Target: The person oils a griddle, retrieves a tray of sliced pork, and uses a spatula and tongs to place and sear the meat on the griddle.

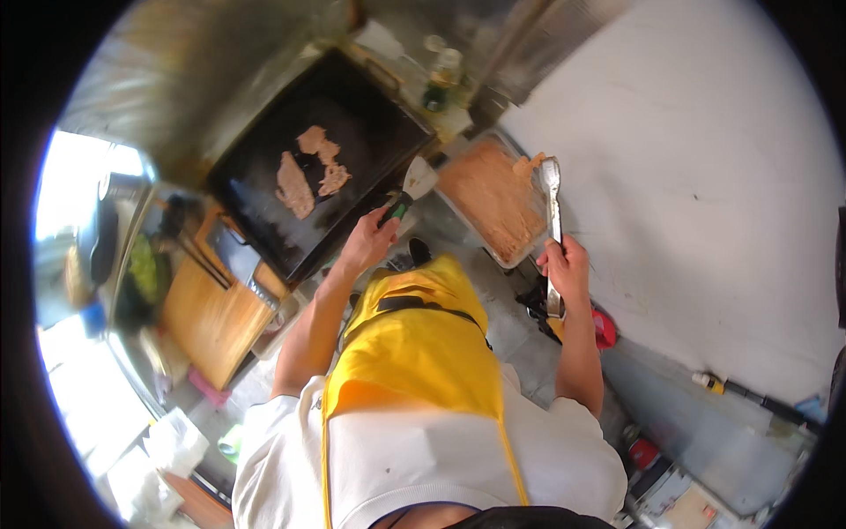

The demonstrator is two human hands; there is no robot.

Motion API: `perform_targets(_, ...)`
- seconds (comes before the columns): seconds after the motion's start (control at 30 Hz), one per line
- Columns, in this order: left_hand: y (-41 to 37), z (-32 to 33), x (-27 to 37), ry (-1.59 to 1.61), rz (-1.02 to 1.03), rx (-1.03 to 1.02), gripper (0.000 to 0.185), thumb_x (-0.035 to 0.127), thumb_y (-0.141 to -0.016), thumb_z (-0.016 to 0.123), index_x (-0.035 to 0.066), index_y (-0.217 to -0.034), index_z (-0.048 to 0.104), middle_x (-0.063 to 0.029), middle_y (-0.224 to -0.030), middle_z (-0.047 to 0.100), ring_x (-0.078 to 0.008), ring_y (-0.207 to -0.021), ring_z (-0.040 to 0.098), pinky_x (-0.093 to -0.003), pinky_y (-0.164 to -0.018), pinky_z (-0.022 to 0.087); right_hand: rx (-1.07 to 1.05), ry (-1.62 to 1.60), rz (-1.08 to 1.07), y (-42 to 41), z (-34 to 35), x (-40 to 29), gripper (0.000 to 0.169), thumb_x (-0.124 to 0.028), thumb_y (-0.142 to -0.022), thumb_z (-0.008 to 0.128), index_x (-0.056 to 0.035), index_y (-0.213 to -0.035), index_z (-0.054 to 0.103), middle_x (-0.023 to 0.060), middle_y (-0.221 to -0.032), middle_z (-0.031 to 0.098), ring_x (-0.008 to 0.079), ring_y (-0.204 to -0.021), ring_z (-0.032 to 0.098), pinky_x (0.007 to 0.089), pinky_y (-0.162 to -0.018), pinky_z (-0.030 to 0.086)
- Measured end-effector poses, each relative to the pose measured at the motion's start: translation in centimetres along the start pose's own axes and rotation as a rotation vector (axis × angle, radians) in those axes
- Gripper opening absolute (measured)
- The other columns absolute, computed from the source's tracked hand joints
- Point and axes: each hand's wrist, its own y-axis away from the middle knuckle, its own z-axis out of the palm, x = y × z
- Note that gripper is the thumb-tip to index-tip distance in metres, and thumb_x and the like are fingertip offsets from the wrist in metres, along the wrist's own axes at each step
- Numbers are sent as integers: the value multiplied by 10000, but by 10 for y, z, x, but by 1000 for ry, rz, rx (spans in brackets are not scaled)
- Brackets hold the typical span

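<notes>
My left hand (367, 239) grips the green and black handle of a metal scraper (420, 177), its blade beside the griddle's front edge. In my right hand (566, 264) is a pair of metal tongs (554, 208). A piece of raw-looking meat (527, 165) is at the tongs' tip, over the far right corner of a clear plastic tub (470, 239). That tub is filled with a pinkish-brown mass of meat (492, 198); whether the piece is apart from it I cannot tell. On the black flat griddle (370, 109) lie a long meat slice (293, 185) and a ragged one (322, 155).
Left of the griddle, a cleaver (238, 254) and chopsticks (205, 258) lie on a wooden cutting board (208, 317). Bottles (441, 79) stand behind the griddle's right corner. A white wall (700, 198) rises on the right. Plastic bags (168, 443) are at the lower left.
</notes>
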Motion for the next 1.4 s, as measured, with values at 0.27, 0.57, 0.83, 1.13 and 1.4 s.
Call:
perform_targets(0.27, 68, -84, -24, -49, 83, 594, 412, 275, -973, 558, -13, -1267, 555, -60, -741, 629, -148, -651, 576, -322, -589, 462, -341, -197, -193, -23, 63, -85, 210, -155, -963, 563, -12, -810, 584, 59, -648, 635, 77, -494, 535, 250, -455, 413)
perform_targets(0.57, 90, -134, -109, -528, -32, 898, 442, 275, -956, 547, -52, -1254, 544, -318, -972, 658, -487, -941, 618, -528, -812, 500, -770, -134, -178, -34, 187, -136, 199, -176, -946, 579, -28, -814, 586, 49, -642, 632, 81, -497, 550, 234, -465, 427)
perform_targets(0.83, 85, -139, -99, -142, -1, 802, 447, 291, -946, 580, -36, -1250, 560, -292, -968, 670, -472, -934, 631, -477, -813, 493, -890, 282, -214, -106, 298, -145, 268, -211, -897, 574, 31, -801, 636, 162, -707, 692, 236, -557, 660, 364, -556, 527)
perform_targets(1.13, 98, -125, -92, -64, -67, 705, 305, 261, -984, 550, 4, -1146, 581, -38, -717, 582, -147, -676, 567, -307, -618, 453, -492, 713, -799, -87, 328, -133, 319, -291, -861, 598, 28, -869, 620, 250, -754, 676, 415, -738, 681, 491, -703, 557)
perform_targets(1.4, 94, -126, -108, -8, -45, 732, 381, 249, -981, 562, -9, -1261, 552, -36, -738, 589, -143, -692, 574, -299, -638, 470, -524, 677, -777, -93, 325, -132, 234, -205, -853, 562, 17, -821, 629, 254, -777, 670, 430, -758, 666, 506, -702, 538)
